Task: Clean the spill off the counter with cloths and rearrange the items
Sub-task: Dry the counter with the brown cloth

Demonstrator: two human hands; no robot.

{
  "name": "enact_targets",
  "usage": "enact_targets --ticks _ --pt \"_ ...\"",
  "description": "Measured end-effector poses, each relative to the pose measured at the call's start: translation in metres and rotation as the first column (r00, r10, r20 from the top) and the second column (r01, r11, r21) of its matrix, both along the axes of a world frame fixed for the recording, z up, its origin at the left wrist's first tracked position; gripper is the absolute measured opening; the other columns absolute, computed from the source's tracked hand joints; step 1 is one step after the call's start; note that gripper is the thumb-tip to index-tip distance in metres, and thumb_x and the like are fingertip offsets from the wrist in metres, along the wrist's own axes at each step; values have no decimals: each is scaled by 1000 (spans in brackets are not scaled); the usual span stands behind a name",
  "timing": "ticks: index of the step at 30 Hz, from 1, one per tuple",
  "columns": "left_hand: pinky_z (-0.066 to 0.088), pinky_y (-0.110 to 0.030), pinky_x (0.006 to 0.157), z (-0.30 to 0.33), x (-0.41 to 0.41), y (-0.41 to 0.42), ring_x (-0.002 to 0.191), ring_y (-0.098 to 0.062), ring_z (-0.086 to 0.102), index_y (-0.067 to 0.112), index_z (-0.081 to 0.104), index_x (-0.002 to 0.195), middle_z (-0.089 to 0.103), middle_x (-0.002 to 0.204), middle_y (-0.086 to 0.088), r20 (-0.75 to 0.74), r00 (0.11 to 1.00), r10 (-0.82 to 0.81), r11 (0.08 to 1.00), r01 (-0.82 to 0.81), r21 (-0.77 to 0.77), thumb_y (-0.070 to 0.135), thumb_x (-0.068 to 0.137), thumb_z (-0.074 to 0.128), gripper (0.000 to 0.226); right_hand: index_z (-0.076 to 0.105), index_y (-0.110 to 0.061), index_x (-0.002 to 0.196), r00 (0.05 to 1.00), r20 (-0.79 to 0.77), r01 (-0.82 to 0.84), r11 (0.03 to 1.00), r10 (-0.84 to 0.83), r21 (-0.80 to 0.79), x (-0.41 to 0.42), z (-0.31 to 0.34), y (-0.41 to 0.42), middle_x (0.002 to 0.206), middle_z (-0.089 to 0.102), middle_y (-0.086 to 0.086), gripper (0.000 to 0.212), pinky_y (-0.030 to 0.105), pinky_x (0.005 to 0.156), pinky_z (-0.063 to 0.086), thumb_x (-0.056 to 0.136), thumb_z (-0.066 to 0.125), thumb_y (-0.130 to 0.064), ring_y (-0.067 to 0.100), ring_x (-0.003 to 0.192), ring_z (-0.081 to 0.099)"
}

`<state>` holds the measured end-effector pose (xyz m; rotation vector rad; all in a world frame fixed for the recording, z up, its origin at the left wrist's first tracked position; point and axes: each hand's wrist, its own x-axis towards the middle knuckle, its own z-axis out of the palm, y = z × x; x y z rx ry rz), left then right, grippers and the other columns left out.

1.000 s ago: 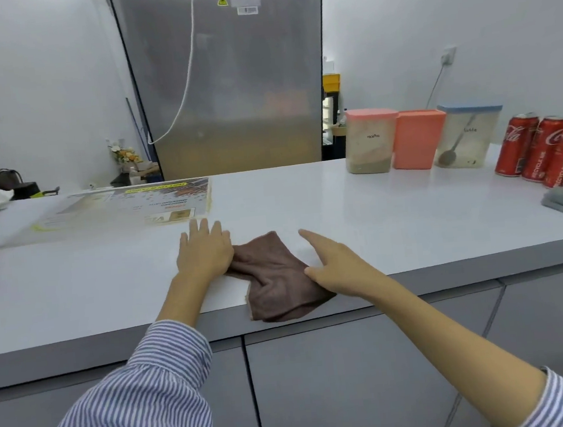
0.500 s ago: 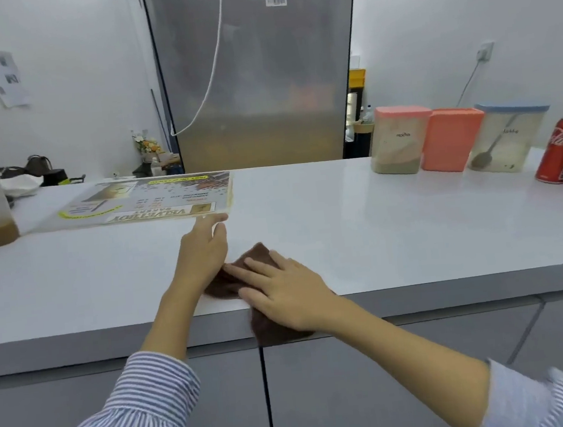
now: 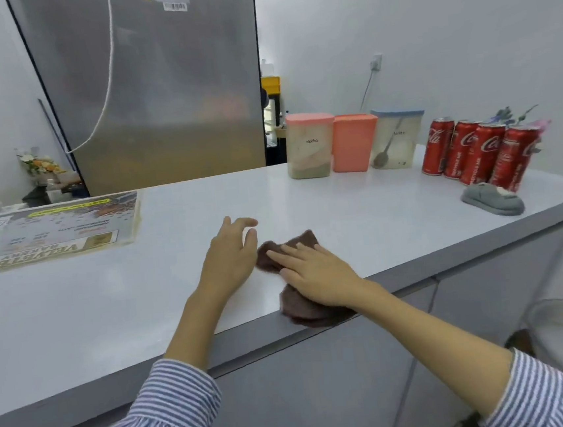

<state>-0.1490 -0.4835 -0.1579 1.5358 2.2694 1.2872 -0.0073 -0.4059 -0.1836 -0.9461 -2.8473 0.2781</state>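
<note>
Brown cloth (image 3: 288, 247) bunched at the near edge of the white desk (image 3: 358, 206), one fold drooping over that edge. Right hand (image 3: 317, 275) flat on top of it, fingers straight and spread, pressing rather than gripping; nothing enclosed in that grip. Left hand (image 3: 230, 252) just beside the cloth's left end, fingers loosely bent and slightly raised off the surface, holding nothing.

Likely handling: soft, limp, light, no stiffness to speak of; prone to crumpling and sliding under a flat palm on such a smooth, glossy top. Best taken by gathering a thick wad at the middle, or pinned by the palm with the overhanging fold pulled back up first, lest it slip off the edge. No spill plainly visible on the surface from here.

Grey cloth (image 3: 492, 201) lying near the right edge, in front of a row of red cans (image 3: 473, 153). Three lidded containers (image 3: 352, 142) along the far edge; a laminated menu (image 3: 51, 228) toward the far left corner.
</note>
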Motion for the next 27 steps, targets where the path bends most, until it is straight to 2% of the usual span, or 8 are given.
enact_targets --ticks 4,9,11,14,17,20,25,27 --pt "34 -37 102 0 19 22 134 -22 36 29 53 123 30 151 -10 -19 995 -97 994 96 -49 28 98 36 30 21 -29 149 988 10 157 987 -156 -36 65 10 48 159 15 -4 47 37 117 10 102 21 -28 19 146 13" --pt "42 -37 89 -2 32 44 88 -22 54 26 54 120 48 132 -7 -44 996 -83 996 82 -37 26 98 36 28 32 -22 142 828 -1 561 826 -561 50 113 6 130 152 32 3 46 54 115 11 98 21 -28 30 139 26" --pt "41 -37 90 -1 45 60 95 -24 54 25 52 123 50 128 -7 -55 997 -60 998 58 -33 25 98 36 30 34 -29 141 854 -19 520 853 -520 34 98 2 133 152 31 3 46 56 114 8 98 20 -35 33 139 25" --pt "36 -31 89 7 76 94 105 -22 56 23 51 127 45 137 -11 -69 996 -55 998 53 -27 23 98 37 32 30 -38 144 967 -29 254 967 -253 13 88 0 117 157 21 -5 46 48 117 4 99 21 -42 27 144 15" --pt "34 -31 91 15 108 131 116 -24 51 22 51 128 45 139 -9 -94 992 -83 997 82 -11 22 97 39 33 27 -37 145 988 -32 153 988 -154 -15 120 0 128 158 16 -8 45 41 119 5 101 22 -39 20 147 10" --pt "34 -34 95 13 125 154 130 -22 39 24 51 127 48 136 -11 -61 993 -98 995 97 -12 19 97 38 33 31 -30 146 967 -62 243 969 -245 -43 170 2 176 157 20 -6 46 42 118 11 102 21 -30 22 146 15" --pt "43 -38 87 5 145 184 91 -29 54 23 53 121 56 115 -4 -55 996 -71 997 70 -11 19 96 38 30 28 -24 147 879 -23 477 879 -477 8 193 2 261 157 20 3 48 47 117 9 100 19 -33 31 143 17" --pt "43 -40 91 2 152 194 100 -33 55 23 53 121 56 116 -3 -48 998 -52 999 51 -14 19 96 39 29 28 -25 146 912 -2 410 912 -411 26 174 0 256 157 20 5 48 46 116 7 100 17 -36 32 143 17"
